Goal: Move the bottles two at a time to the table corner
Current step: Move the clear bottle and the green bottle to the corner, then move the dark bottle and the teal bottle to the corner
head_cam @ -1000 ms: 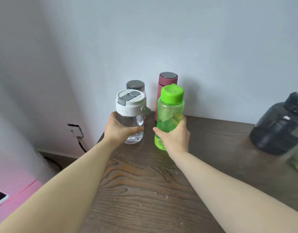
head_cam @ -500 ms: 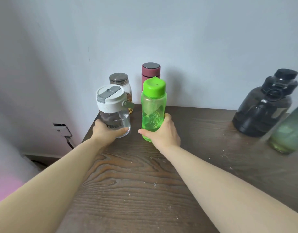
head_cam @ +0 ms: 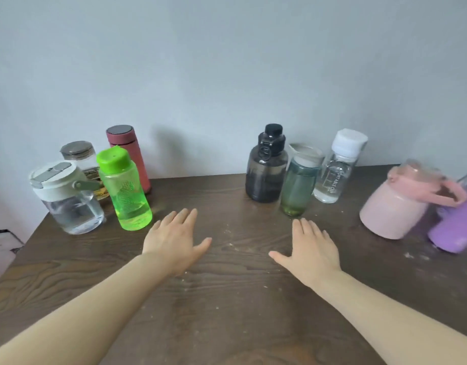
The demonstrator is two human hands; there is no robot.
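Now between trips: left hand [head_cam: 174, 242] and right hand [head_cam: 310, 248] hovering flat and spread over the bare middle of the table [head_cam: 227, 312], holding nothing. Four bottles parked at the 10 o'clock corner: clear white-lidded bottle [head_cam: 69, 204], green bottle [head_cam: 127, 196], maroon flask [head_cam: 129, 154], glass jar [head_cam: 81, 156]. Five waiting from 1 to 3 o'clock: smoky black bottle [head_cam: 265, 172], teal bottle [head_cam: 298, 191], clear white-capped bottle [head_cam: 335, 175], pink jug [head_cam: 395, 206], purple bottle [head_cam: 456, 233]. Likely next: reaching toward 1 o'clock, one bottle per hand.
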